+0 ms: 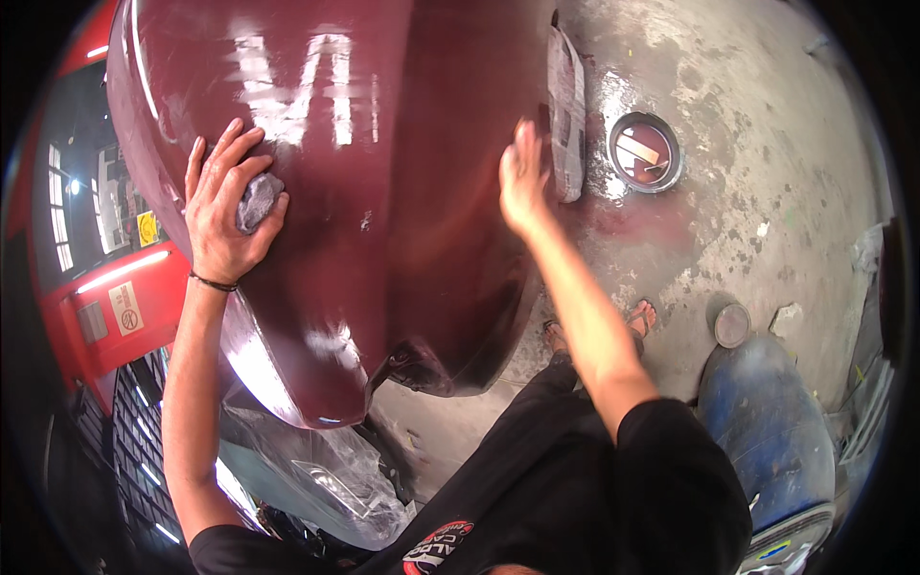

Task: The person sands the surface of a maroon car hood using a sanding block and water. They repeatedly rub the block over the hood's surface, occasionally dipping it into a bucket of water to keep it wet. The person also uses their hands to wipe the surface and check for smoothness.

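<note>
A glossy, wet-looking dark red car body panel (335, 220) fills the space in front of me. On its left part lies my left hand (225, 201), fingers spread, with a crumpled grey cloth (259, 203) gripped between thumb and fingers. My right hand (523, 180) is at the panel's right side, its fingers pointing away from me and smeared by motion. Whether anything is under that palm is hidden. Just right of it, a long grey masked strip (567, 115) runs along the panel's edge.
A round dark bucket (646, 151) of reddish water, with a pale flat piece in it, stands on the wet concrete floor (747, 192). Near my feet are a small round can (732, 326) and a blue drum (767, 412). Plastic sheeting (335, 479) covers parts at lower left.
</note>
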